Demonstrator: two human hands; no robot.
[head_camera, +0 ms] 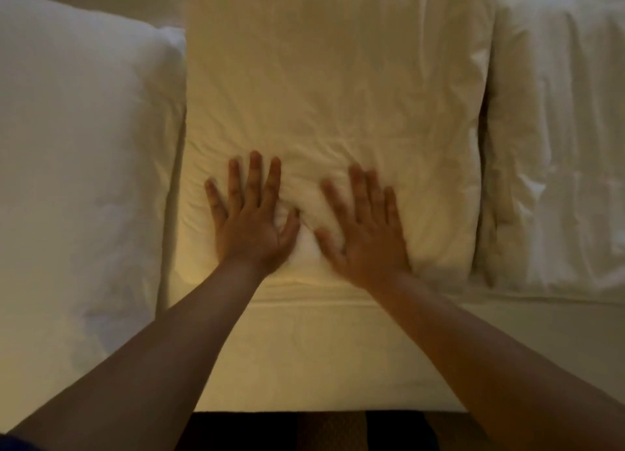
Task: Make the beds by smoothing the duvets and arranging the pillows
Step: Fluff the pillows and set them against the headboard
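Both hands lie flat with fingers spread, holding nothing. The left hand [248, 225] and right hand [363, 237] press on the middle pillow [338, 95], which lies on the bed [321, 349] between two other pillows.

Middle pillow [338, 112]: cream-white, creased, lying flat on the bed [304, 349], near end dented w/ wrinkles. Left pillow [77, 146]: white, plump, smooth, just beside it. Duvet [558, 146] on right: white, rumpled, edge touching middle pillow.
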